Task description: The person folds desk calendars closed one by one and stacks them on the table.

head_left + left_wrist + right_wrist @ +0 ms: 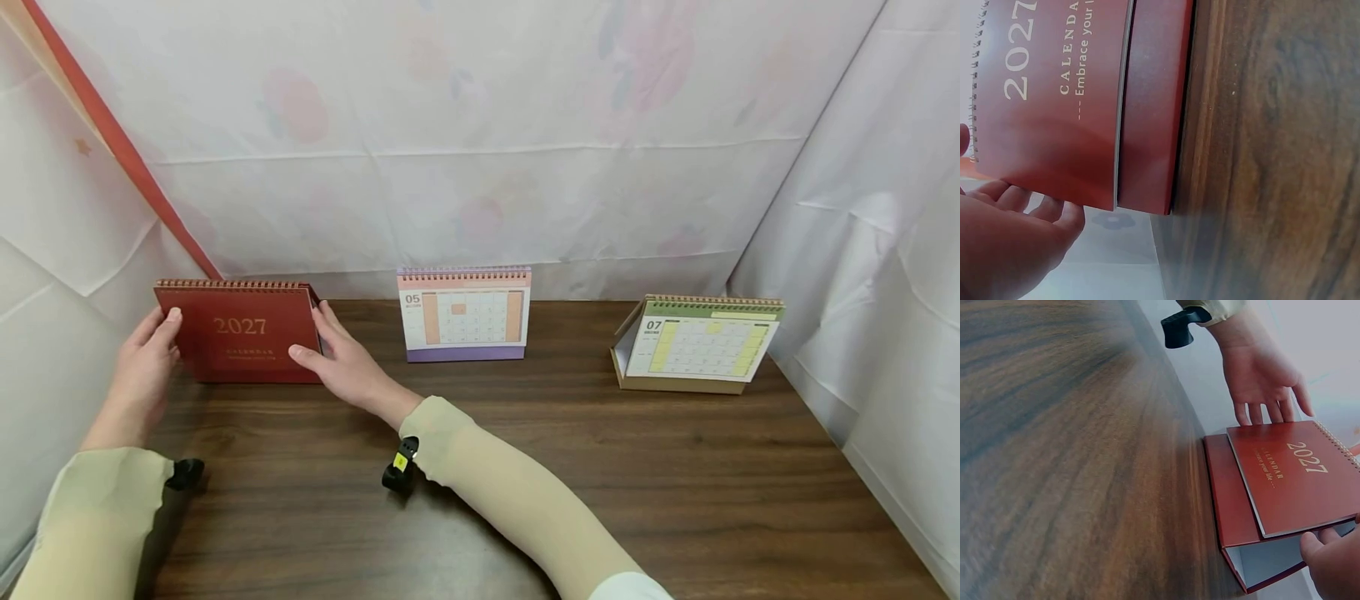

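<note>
A red desk calendar (240,333) marked 2027 stands like a tent at the left of the table, its spiral along the top. My left hand (146,354) is at its left edge, thumb by the front cover near the top corner and fingers reaching behind. In the left wrist view those fingers (1054,212) run behind the edge, their tips hidden. My right hand (348,362) holds the right edge, thumb on the front and the other fingers at the back. The right wrist view shows the calendar's open hollow side beside the right thumb (1310,547).
A pink and purple desk calendar (465,317) showing 05 stands at the back middle of the wooden table (525,467). Farther right is a green and yellow one (701,346) showing 07, turned at an angle. White curtains (480,200) hang behind and at both sides.
</note>
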`<state>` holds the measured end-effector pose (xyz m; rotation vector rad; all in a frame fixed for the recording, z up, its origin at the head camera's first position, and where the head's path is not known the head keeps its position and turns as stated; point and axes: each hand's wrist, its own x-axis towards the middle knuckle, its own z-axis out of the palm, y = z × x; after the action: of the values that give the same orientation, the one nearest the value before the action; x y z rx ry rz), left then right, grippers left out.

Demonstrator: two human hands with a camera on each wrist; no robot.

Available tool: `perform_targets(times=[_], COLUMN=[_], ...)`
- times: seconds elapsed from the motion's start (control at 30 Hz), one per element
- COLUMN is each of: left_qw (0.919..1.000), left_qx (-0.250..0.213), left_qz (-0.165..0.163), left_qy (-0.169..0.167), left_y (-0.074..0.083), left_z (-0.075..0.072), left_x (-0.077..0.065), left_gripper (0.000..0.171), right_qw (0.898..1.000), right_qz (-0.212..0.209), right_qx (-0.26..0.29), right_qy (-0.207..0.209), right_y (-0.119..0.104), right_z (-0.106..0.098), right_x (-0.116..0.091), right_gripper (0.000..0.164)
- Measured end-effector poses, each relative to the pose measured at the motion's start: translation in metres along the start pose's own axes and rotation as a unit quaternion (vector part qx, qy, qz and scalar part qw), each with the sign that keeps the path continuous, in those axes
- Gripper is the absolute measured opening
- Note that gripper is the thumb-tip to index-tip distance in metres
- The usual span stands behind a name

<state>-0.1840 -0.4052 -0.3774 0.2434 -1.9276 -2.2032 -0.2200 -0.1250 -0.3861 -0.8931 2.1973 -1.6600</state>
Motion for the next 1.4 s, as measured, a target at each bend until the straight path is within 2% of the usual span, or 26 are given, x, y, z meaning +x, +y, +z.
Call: perform_targets(times=[0.27, 0.53, 0.73, 0.8, 0.93, 1.07, 1.17, 1.23, 1.4], left_qw=[0.9999, 0.9996, 0.9968, 0.9957, 0.9948, 0.9889, 0.9719, 0.9589, 0.9379], left_qx=[-0.006, -0.005, -0.038, -0.030, 0.021, 0.114, 0.216, 0.267, 0.331], left_qz=[0.004, 0.025, 0.066, 0.083, 0.090, 0.083, 0.083, 0.087, 0.102], left_qy=[0.012, 0.009, 0.022, 0.030, 0.044, 0.045, 0.044, 0.039, 0.024], left_y=[0.000, 0.012, 0.024, 0.028, 0.034, 0.038, 0.041, 0.043, 0.044], left_z=[-0.003, -0.004, 0.001, 0.004, 0.009, 0.014, 0.020, 0.024, 0.041], left_x=[-0.007, -0.020, -0.033, -0.037, -0.046, -0.058, -0.066, -0.071, -0.080], left_gripper=[0.064, 0.061, 0.048, 0.041, 0.035, 0.032, 0.034, 0.035, 0.037], right_qw=[1.000, 0.999, 0.999, 0.999, 0.999, 0.998, 0.998, 0.998, 0.999], right_qz=[-0.008, -0.019, -0.023, -0.024, -0.035, -0.047, -0.048, -0.047, -0.045], right_qx=[0.018, 0.026, 0.022, 0.026, 0.035, 0.045, 0.041, 0.036, 0.027], right_qy=[-0.014, -0.019, -0.020, -0.020, -0.014, -0.005, 0.000, 0.000, 0.005], right_y=[-0.003, -0.015, -0.027, -0.030, -0.035, -0.040, -0.043, -0.044, -0.042], right_z=[-0.005, -0.014, -0.030, -0.037, -0.049, -0.062, -0.070, -0.075, -0.087], right_x=[-0.005, -0.013, -0.028, -0.034, -0.046, -0.059, -0.070, -0.078, -0.101], right_gripper=[0.068, 0.068, 0.068, 0.068, 0.068, 0.067, 0.066, 0.065, 0.066])
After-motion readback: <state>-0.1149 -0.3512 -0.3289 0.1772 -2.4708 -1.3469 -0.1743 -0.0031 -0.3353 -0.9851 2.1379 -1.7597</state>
